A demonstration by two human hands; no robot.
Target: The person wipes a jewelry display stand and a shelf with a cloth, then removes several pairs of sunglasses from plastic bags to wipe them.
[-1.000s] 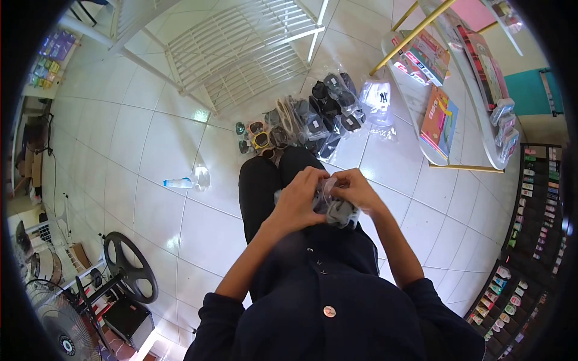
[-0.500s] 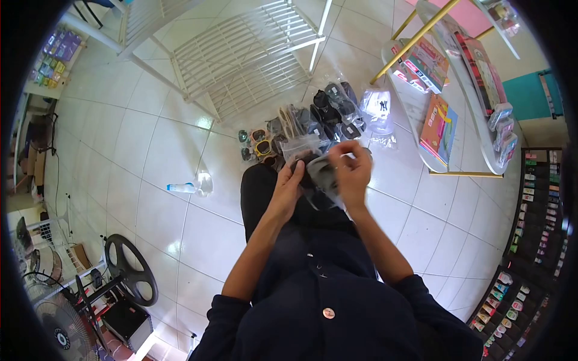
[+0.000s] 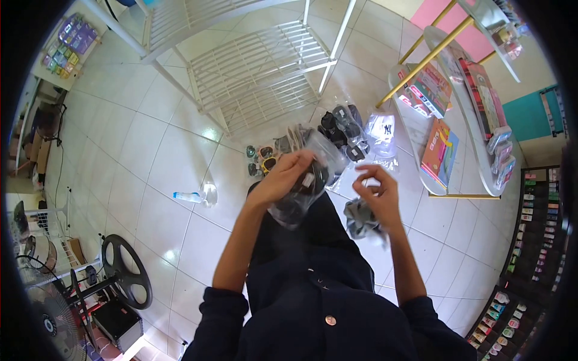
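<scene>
My left hand (image 3: pixel 282 182) grips a clear plastic bag (image 3: pixel 293 207) with a dark item and a small white tag inside. My right hand (image 3: pixel 382 195) is to the right of the bag and apart from it, thumb and forefinger curled. A crumpled grey cloth (image 3: pixel 360 218) hangs under its palm, apparently in the lower fingers, which are partly hidden. Beyond my hands, bagged dark caps (image 3: pixel 342 123) lie on the floor in a row. A white cap in clear plastic (image 3: pixel 380 132) lies at the right end, and sunglasses (image 3: pixel 267 157) at the left end.
A white slatted metal rack (image 3: pixel 253 66) stands ahead. To the right is a shelf with gold legs (image 3: pixel 415 141) bearing boxed goods. A spray bottle (image 3: pixel 188 197) lies on the tiles at left. A steering wheel (image 3: pixel 127 271) and a fan (image 3: pixel 51 325) are at lower left.
My hands have moved apart. The right hand went right and down with the grey cloth, away from the bag. The left hand still holds the bag, now tilted. The camera view shifted slightly.
</scene>
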